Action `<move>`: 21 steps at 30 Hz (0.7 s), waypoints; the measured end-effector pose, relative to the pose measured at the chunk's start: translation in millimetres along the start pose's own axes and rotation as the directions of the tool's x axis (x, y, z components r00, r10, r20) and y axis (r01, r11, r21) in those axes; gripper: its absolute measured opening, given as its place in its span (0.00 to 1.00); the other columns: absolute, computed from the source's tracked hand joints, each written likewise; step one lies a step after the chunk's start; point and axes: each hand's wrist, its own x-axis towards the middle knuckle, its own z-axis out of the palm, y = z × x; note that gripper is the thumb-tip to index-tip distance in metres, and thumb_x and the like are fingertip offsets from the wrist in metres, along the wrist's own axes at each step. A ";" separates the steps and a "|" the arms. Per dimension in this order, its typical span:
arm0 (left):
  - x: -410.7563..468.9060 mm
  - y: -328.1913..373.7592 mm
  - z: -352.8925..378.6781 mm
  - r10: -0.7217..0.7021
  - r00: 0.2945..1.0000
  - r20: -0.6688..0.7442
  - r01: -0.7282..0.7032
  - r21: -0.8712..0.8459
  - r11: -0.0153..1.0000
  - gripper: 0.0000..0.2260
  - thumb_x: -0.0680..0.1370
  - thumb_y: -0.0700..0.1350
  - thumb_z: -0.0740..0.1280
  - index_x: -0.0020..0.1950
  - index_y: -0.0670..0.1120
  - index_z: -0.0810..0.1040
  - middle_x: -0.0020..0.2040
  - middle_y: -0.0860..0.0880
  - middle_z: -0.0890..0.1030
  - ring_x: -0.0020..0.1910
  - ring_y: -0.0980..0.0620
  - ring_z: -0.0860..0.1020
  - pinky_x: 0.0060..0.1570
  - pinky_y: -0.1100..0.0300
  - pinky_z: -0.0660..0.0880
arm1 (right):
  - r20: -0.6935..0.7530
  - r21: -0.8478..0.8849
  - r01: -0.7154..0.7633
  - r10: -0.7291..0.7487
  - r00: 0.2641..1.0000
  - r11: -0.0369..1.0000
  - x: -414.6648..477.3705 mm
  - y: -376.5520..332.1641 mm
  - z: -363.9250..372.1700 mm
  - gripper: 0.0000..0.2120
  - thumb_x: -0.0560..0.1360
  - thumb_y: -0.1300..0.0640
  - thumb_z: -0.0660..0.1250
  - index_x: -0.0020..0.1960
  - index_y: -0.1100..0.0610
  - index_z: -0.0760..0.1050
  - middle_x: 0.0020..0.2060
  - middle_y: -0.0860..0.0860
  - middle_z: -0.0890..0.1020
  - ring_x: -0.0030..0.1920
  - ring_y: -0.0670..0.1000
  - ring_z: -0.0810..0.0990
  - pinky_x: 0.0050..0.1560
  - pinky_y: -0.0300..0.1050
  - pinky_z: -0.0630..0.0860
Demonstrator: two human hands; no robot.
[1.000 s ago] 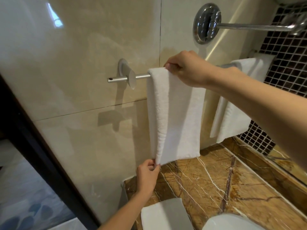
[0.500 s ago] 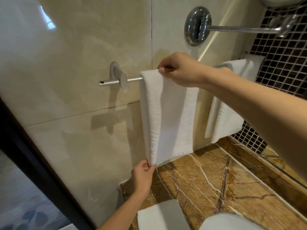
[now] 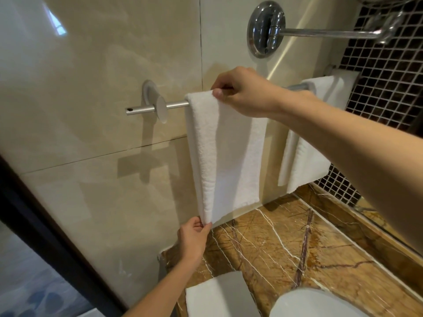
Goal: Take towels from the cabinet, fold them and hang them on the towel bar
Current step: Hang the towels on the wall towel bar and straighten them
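A folded white towel (image 3: 225, 156) hangs over the silver towel bar (image 3: 176, 104) on the beige tiled wall. My right hand (image 3: 242, 92) pinches the towel's top fold at the bar. Below, my left hand (image 3: 193, 239) pinches the towel's lower left corner just above the counter. A second white towel (image 3: 304, 161) hangs further right on the same bar, partly hidden behind my right forearm. Another folded white towel (image 3: 219, 296) lies flat on the counter near the bottom edge.
A brown marble counter (image 3: 309, 248) runs under the bar. A white basin rim (image 3: 315, 305) shows at the bottom right. A chrome wall mount with a long arm (image 3: 267, 28) sticks out above the bar. Dark mosaic tiles (image 3: 386, 88) cover the right wall. A dark door frame (image 3: 45, 225) stands left.
The view has shifted slightly. Both hands keep their hold on the hanging towel, and my left hand has drawn its lower corner a little straighter down.
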 end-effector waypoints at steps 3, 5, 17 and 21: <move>1.7 1.7 2.4 -0.001 1.000 0.002 0.001 0.024 1.000 0.08 0.70 0.40 0.76 0.36 0.50 0.79 0.34 0.52 0.83 0.36 0.51 0.81 0.42 0.53 0.79 | -0.002 -0.014 0.006 -0.006 1.000 1.000 -0.7 3.9 -0.4 0.12 0.79 0.54 0.61 0.55 0.57 0.80 0.42 0.49 0.78 0.46 0.50 0.74 0.44 0.39 0.64; 3.3 1.9 6.9 0.007 1.000 0.011 -0.007 0.047 0.999 0.08 0.70 0.40 0.76 0.36 0.50 0.80 0.34 0.52 0.83 0.36 0.53 0.81 0.42 0.54 0.80 | 0.002 -0.029 0.015 -0.015 1.000 0.999 -1.5 8.0 -0.6 0.12 0.80 0.54 0.61 0.55 0.58 0.79 0.42 0.49 0.78 0.46 0.50 0.74 0.44 0.39 0.64; 14.5 20.0 48.3 0.025 0.999 -0.030 -0.018 0.210 0.977 0.08 0.70 0.45 0.75 0.34 0.51 0.78 0.31 0.54 0.80 0.35 0.50 0.79 0.37 0.56 0.77 | 0.026 -0.123 0.046 -0.043 0.999 0.991 -10.6 45.2 -20.2 0.12 0.79 0.57 0.61 0.55 0.62 0.79 0.45 0.56 0.81 0.45 0.53 0.75 0.40 0.41 0.61; 19.6 24.5 64.6 0.006 1.000 -0.029 0.001 0.219 0.976 0.09 0.71 0.46 0.75 0.34 0.52 0.78 0.31 0.55 0.79 0.36 0.50 0.79 0.36 0.59 0.74 | 0.032 -0.095 0.036 -0.033 0.999 0.995 -14.7 59.5 -25.1 0.11 0.79 0.57 0.61 0.54 0.62 0.78 0.43 0.53 0.79 0.45 0.53 0.75 0.41 0.41 0.63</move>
